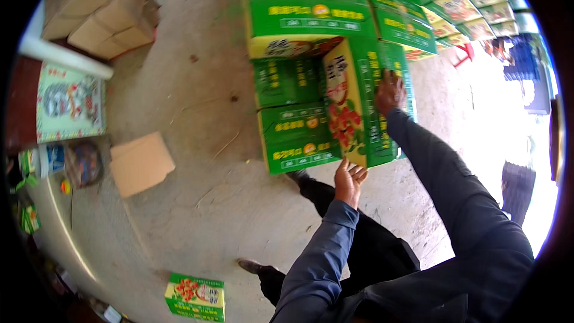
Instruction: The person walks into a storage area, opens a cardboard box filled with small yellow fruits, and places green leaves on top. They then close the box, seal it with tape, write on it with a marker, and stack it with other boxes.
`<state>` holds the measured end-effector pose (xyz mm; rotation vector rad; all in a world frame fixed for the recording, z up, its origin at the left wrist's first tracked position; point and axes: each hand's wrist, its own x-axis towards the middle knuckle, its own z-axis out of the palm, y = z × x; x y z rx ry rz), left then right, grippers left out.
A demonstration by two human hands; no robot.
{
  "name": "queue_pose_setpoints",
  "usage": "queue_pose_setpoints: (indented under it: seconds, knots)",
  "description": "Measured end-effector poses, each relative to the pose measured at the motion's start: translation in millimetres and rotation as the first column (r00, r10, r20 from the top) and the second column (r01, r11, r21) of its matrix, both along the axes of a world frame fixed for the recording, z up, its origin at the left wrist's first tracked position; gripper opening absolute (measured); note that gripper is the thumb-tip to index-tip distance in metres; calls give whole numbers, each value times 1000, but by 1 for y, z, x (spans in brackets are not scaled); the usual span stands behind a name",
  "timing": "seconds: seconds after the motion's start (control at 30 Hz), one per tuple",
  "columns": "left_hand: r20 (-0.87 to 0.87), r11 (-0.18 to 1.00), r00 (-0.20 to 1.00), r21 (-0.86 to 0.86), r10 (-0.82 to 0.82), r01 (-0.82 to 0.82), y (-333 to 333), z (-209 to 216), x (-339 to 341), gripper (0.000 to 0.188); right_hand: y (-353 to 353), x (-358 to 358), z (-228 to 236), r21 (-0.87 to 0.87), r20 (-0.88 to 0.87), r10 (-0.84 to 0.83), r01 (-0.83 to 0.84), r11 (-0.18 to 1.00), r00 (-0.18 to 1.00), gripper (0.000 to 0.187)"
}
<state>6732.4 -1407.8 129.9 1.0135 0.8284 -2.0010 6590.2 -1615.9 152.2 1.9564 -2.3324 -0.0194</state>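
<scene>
A green and yellow carton (344, 107) with red fruit pictures stands at the front right of a stack of like cartons. Its patterned yellow side faces left, toward a gap in the top layer. My left hand (350, 184) grips the near lower corner of this carton, thumb against its edge. Against the green face, farther right, my right hand (391, 91) presses with slightly bent fingers, so the carton is held between both hands. Left of it lie lower green cartons (299, 134), and a wide green carton (308, 9) sits behind the gap.
More cartons (460, 6) are piled at the back right. Brown cardboard boxes (113, 15) stand at the far left. A flat cardboard piece (142, 163) lies on the concrete floor (197, 113). A single small green carton (195, 297) stands at the lower left, near my foot (250, 265).
</scene>
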Motion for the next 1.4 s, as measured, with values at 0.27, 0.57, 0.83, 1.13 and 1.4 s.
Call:
queue_pose_setpoints:
  seconds: [0.27, 0.57, 0.83, 1.13, 1.4]
  knots:
    - [188, 876, 856, -148, 481, -460, 271, -2, 235, 60, 56, 67, -28, 99, -132, 57, -44, 994, 990, 47]
    - [767, 156, 165, 86, 620, -984, 776, -42, 387, 67, 446, 505, -69, 414, 432, 736, -839, 353, 522, 41]
    - [724, -200, -144, -9, 674, -980, 958, -112, 519, 84, 837, 873, -52, 179, 599, 796, -955, -238, -86, 43]
    - [881, -239, 291, 394, 374, -887, 962, -166, 668, 73, 1053, 1108, -139, 255, 417, 855, -862, -437, -310, 56]
    - [903, -337, 353, 420, 244, -843, 985, -174, 647, 84, 1095, 1058, -116, 132, 299, 912, -935, -330, -280, 54]
